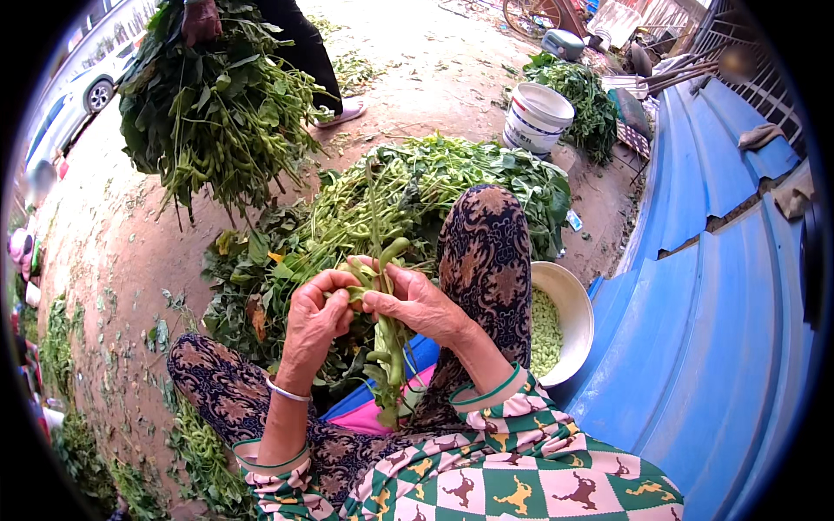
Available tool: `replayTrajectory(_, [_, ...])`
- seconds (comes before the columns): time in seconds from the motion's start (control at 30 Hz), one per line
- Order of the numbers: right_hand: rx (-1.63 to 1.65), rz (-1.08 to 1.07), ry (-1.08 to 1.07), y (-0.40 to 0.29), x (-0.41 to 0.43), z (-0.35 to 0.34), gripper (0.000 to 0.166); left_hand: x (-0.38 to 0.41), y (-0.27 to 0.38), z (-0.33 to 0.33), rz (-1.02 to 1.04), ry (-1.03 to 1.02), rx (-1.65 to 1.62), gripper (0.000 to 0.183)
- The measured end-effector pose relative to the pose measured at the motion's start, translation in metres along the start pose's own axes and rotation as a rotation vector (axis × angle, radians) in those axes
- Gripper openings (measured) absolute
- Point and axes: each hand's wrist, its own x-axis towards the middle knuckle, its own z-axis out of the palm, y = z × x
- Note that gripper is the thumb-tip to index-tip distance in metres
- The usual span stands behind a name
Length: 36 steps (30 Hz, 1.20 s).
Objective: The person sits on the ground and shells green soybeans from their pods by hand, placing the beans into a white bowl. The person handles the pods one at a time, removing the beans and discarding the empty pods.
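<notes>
Between my hands is a green soybean stem (393, 352) hung with plump pods. My left hand (316, 312) pinches a pod (357, 293) between thumb and fingers. My right hand (423, 306) grips the stem and pods from the other side; its fingers partly hide them. Beyond my hands lies a large heap of soybean plants (352, 208), leaves and pods still on the stems. Beside my right knee stands a pale bucket (576, 325) with shelled green beans (545, 332) inside. Blue and pink material (371, 413) lies between my legs.
At upper left a person's hand (201, 21) carries a big bundle of soybean plants (221, 111). A white bucket (537, 117) stands behind the heap, near more greenery (580, 98). Blue metal sheets (690, 325) run along the right. A car (85, 98) is at far left.
</notes>
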Motion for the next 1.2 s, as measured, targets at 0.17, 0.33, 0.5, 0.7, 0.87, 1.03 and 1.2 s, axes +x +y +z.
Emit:
replayTrajectory(0.17, [0.012,-0.03,0.168,0.006,0.005,-0.007,0.057,-0.001,-0.004,-0.005,0.024,0.019,-0.046,0.021])
replayTrajectory(0.33, [0.064,-0.096,0.342,0.014,0.007,-0.009,0.06,-0.005,0.003,0.011,-0.068,-0.093,0.249,0.022])
replayTrajectory(0.5, [0.017,-0.119,0.358,0.015,0.008,-0.005,0.066,-0.002,-0.011,0.01,0.143,-0.102,0.34,0.017])
replayTrajectory(0.7, [-0.113,0.02,0.294,0.015,0.007,-0.006,0.065,-0.003,-0.001,0.001,0.228,0.033,0.498,0.015])
replayTrajectory(0.87, [0.013,0.035,0.053,0.008,0.004,-0.007,0.07,-0.008,0.005,-0.003,0.01,-0.041,0.113,0.015])
replayTrajectory(1.03, [0.035,-0.008,0.088,0.006,0.003,-0.001,0.072,-0.002,-0.003,-0.004,-0.069,-0.094,-0.279,0.019])
replayTrajectory(1.2, [0.062,-0.02,0.082,0.009,0.002,-0.003,0.076,0.0,-0.003,-0.003,-0.115,-0.074,-0.269,0.019])
